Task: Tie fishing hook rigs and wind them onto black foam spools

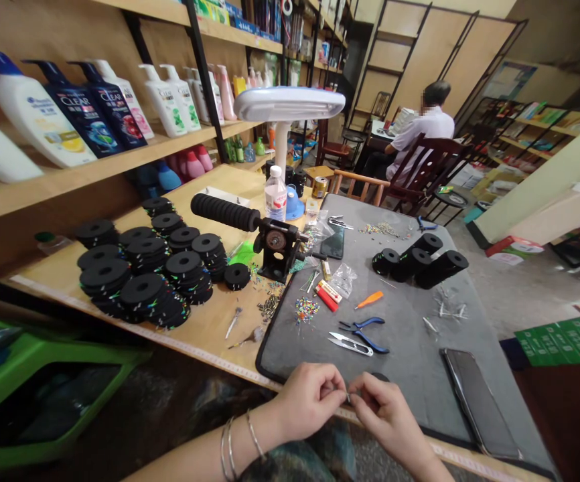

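Observation:
My left hand (315, 395), with bracelets on its wrist, is closed in a pinch at the mat's front edge. Its fingertips meet those of my right hand (383, 405), also pinching. Between them is something small and thin that I cannot make out. Just behind my right fingers shows part of a black disc (381, 377), mostly hidden. Beyond the hands lie thread snips (351, 344) and blue-handled pliers (369, 330). Farther off are an orange-handled tool (369, 299), a red lighter (327, 299) and a pile of coloured beads (307, 309).
Stacks of black foam spools (144, 284) fill the table's left. A black winding device (276, 248) stands mid-table beside a bottle (275, 194) and a lamp (290, 104). More spools (441, 269) and a phone (478, 402) are on the grey mat (410, 348). A person (425, 124) sits beyond.

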Available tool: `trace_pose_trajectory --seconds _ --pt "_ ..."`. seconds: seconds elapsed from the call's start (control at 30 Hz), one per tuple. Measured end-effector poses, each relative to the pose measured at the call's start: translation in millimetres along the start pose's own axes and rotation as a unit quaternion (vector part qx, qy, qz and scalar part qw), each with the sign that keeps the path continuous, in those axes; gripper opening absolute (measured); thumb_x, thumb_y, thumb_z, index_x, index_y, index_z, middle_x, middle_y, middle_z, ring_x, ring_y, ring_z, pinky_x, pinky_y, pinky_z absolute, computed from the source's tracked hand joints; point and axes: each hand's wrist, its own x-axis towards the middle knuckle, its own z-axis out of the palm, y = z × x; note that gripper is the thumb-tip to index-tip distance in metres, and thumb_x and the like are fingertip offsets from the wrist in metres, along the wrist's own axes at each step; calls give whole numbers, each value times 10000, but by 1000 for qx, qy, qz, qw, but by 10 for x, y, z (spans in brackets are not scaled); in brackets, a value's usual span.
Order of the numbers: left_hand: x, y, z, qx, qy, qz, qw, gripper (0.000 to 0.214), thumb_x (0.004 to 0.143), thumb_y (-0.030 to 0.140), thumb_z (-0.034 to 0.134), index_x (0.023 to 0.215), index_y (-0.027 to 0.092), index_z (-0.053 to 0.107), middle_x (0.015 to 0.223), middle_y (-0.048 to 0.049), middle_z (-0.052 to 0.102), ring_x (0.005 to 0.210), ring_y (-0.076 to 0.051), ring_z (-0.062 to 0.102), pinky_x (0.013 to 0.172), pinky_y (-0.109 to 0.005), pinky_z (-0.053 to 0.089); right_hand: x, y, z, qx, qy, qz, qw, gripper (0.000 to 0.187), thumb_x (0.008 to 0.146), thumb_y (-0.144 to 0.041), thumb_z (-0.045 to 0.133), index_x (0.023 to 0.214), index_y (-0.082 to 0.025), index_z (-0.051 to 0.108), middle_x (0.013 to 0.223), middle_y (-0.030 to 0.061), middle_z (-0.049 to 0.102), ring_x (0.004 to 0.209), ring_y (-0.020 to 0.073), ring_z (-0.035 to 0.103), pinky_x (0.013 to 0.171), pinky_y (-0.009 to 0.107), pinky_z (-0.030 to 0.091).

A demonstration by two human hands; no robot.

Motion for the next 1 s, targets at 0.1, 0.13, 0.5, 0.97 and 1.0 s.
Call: trace_pose_trajectory --seconds 0.1,0.13,0.5,0.97,1.0 --pt "4 11 9 12 8 3 1000 95 731 168 556 700 147 644 515 60 459 478 -82 383 465 -199 255 4 11 25 -2 2 -7 1000 132 798 -176 477 691 -183 555 520 -89 337 478 108 355 490 227 279" --pt "5 15 13 13 9 3 1000 93 723 158 555 689 147 641 507 62 447 476 -81 377 463 -199 252 6 12 34 -2 4 -8 1000 130 785 -164 473 677 -186 541 515 -91 332 473 106 353 484 224 273" --pt "13 -1 20 -12 -9 4 1000 96 741 152 523 689 153 605 545 55 476 503 -86 400 479 -193 280 2 25 55 28 8 10 1000 135 775 -168 455 654 -217 420 522 -88 352 477 106 356 475 220 270" --pt "-35 -78 -115 -11 22 -17 1000 128 802 218 528 739 145 611 569 44 499 548 -102 446 523 -201 313 -34 57 60 14 16 5 1000 181 770 -142 503 944 -192 519 598 -80 439 530 121 446 505 215 356" --pt "-42 -81 -117 -9 24 -16 1000 132 805 223 527 739 146 611 577 41 506 555 -104 450 530 -203 319 -33 52 65 14 21 1 1000 198 771 -138 504 960 -195 520 607 -73 469 534 122 465 504 213 367"
